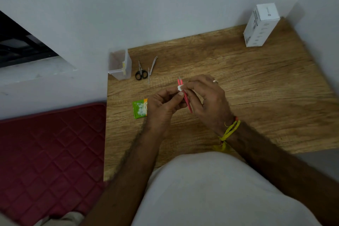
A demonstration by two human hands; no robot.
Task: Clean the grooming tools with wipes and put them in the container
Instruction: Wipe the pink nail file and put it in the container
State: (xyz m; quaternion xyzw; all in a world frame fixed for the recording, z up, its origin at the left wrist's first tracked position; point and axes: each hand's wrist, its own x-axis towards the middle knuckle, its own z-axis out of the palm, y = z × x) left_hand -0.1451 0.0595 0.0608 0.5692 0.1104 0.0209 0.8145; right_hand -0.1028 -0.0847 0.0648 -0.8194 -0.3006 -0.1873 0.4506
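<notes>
Mostly unreadable, green sachet (140, 108) print (blurred)

Scissors (141, 73) & clippers (151, 69) lie btwn hands & container (120, 64); table (256, 88) right bare.

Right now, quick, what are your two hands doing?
Left hand: pinching a small white wipe around the pink tweezers.
Right hand: holding the pink tweezers.

On your tabletop (247, 86), the container (120, 64) sits at eleven o'clock, scissors (141, 72) and clippers (152, 69) just right of it, the box (261, 24) at one, the sachet (140, 108) left of your hands.
</notes>
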